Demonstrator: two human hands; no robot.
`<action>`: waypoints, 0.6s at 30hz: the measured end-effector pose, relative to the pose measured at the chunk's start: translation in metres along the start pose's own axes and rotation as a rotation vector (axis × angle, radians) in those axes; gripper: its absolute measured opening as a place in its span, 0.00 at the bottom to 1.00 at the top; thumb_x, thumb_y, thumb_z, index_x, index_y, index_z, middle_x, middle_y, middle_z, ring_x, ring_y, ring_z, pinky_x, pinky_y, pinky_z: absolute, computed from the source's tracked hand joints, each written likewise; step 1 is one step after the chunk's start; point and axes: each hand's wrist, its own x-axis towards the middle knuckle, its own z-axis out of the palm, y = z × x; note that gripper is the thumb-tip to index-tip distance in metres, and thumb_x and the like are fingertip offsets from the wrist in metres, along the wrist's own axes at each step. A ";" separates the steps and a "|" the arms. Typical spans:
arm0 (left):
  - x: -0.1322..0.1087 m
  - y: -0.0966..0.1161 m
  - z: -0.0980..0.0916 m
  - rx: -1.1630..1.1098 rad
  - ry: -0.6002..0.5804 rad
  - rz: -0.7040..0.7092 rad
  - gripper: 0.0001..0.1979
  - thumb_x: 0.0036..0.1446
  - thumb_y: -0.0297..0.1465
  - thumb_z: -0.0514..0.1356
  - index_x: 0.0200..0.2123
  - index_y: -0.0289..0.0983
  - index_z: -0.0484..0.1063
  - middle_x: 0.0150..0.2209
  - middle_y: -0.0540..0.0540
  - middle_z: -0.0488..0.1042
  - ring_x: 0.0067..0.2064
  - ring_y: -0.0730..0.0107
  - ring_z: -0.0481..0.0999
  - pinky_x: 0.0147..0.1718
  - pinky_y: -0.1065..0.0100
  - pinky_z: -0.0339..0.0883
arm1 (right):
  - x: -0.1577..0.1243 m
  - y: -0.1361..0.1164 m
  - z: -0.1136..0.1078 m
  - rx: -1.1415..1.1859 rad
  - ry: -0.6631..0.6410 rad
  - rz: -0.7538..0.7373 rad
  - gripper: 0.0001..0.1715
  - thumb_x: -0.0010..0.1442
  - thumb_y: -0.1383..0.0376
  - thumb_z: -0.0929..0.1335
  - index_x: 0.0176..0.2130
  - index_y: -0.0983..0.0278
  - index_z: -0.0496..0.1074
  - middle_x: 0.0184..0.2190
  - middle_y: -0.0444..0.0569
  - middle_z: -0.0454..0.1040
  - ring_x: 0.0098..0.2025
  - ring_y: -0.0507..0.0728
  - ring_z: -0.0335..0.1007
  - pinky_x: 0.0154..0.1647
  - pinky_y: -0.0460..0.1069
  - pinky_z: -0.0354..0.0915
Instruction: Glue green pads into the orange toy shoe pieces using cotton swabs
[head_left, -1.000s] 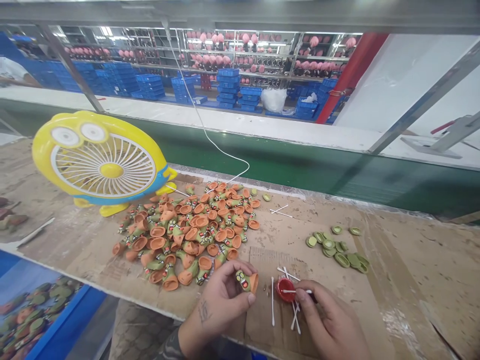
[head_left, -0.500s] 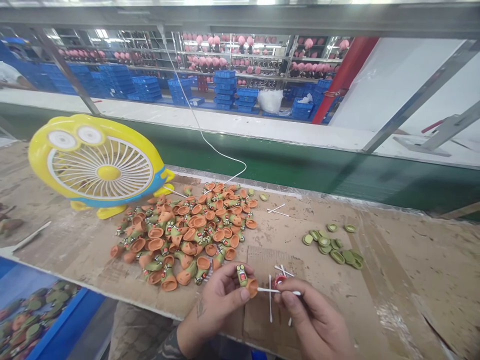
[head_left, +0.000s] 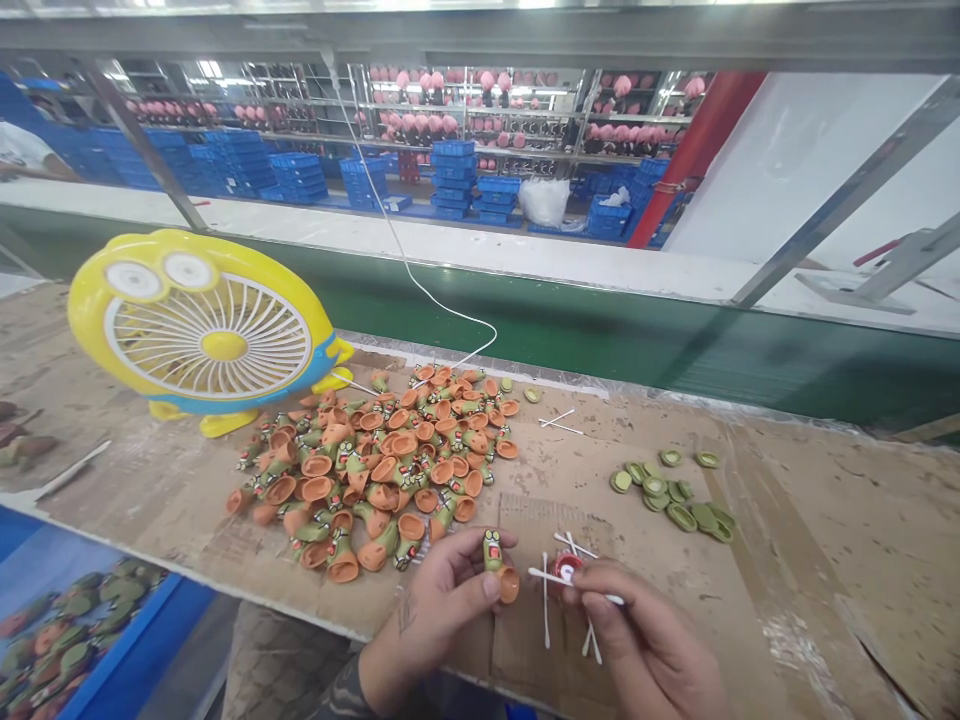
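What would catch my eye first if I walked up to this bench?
A big yellow cartoon-faced fan stands at the left of the bench, with a heap of small orange-and-green figures sprawled beside it. Near the front edge, the left hand pinches one figure while the right hand holds a cotton swab by a red cap.

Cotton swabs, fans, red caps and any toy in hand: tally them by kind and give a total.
Cotton swabs: 8, as far as shows, counting the held swab in the right hand
Yellow fan: 1
Red cap: 1
Toy figure in the left hand: 1
Total: 11
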 end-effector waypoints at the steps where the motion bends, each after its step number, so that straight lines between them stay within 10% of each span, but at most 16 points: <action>1: 0.000 -0.001 0.000 -0.004 0.006 0.002 0.29 0.52 0.47 0.73 0.51 0.35 0.78 0.34 0.47 0.73 0.33 0.73 0.72 0.34 0.71 0.68 | -0.001 0.003 -0.005 -0.037 0.025 0.031 0.09 0.72 0.61 0.66 0.41 0.56 0.77 0.35 0.43 0.78 0.36 0.54 0.76 0.40 0.44 0.69; 10: 0.001 -0.004 -0.003 0.016 0.026 0.007 0.28 0.52 0.47 0.73 0.50 0.36 0.79 0.37 0.46 0.74 0.35 0.70 0.72 0.34 0.69 0.70 | -0.005 0.040 -0.041 -0.356 -0.154 0.137 0.17 0.73 0.53 0.63 0.47 0.57 0.77 0.43 0.46 0.79 0.45 0.56 0.77 0.44 0.46 0.72; 18: -0.001 -0.005 -0.004 0.057 0.088 0.016 0.27 0.52 0.46 0.73 0.50 0.38 0.79 0.39 0.45 0.75 0.38 0.65 0.71 0.36 0.67 0.69 | 0.057 0.102 -0.072 -0.895 0.017 0.309 0.32 0.69 0.52 0.61 0.60 0.72 0.72 0.52 0.64 0.71 0.55 0.72 0.67 0.57 0.65 0.65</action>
